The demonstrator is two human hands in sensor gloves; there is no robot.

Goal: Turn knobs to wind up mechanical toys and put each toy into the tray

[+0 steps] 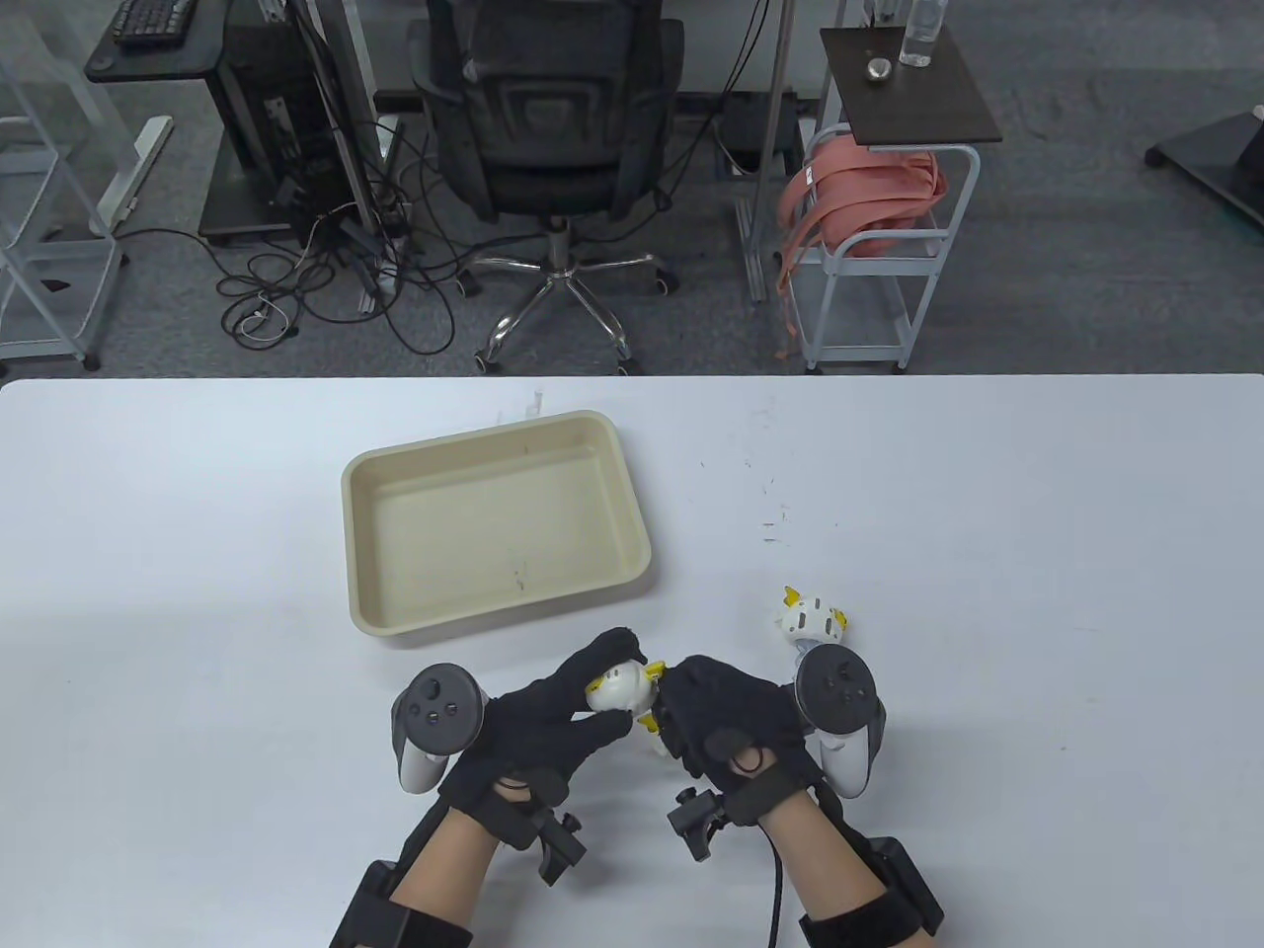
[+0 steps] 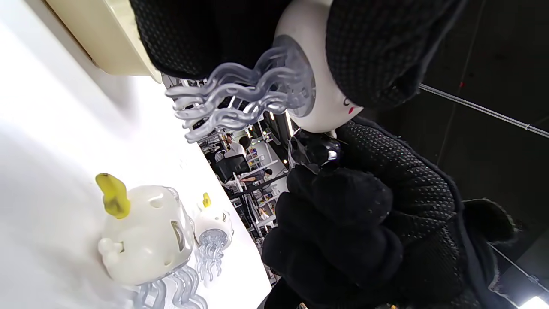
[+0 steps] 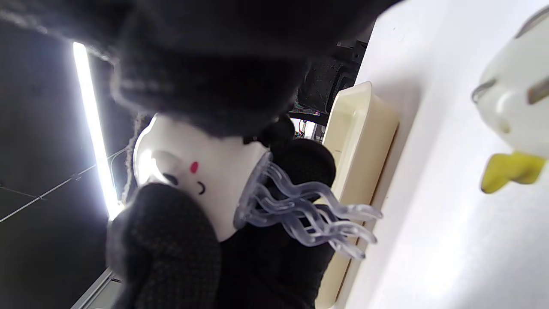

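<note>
Near the front edge of the white table [image 1: 987,513], a white jellyfish toy [image 1: 617,688] is held off the surface between both gloved hands, its clear wavy tentacles [image 2: 240,98] hanging free. It is gripped by the curled fingers and thumb of the left hand [image 1: 553,716], while the fingers of the right hand [image 1: 726,721] are closed on its side, where a yellow part shows. A beige tray [image 1: 385,607] lies just beyond the hands, and two more toys stand on the table, the nearer one [image 2: 146,234] beside the farther one [image 2: 213,225]
</note>
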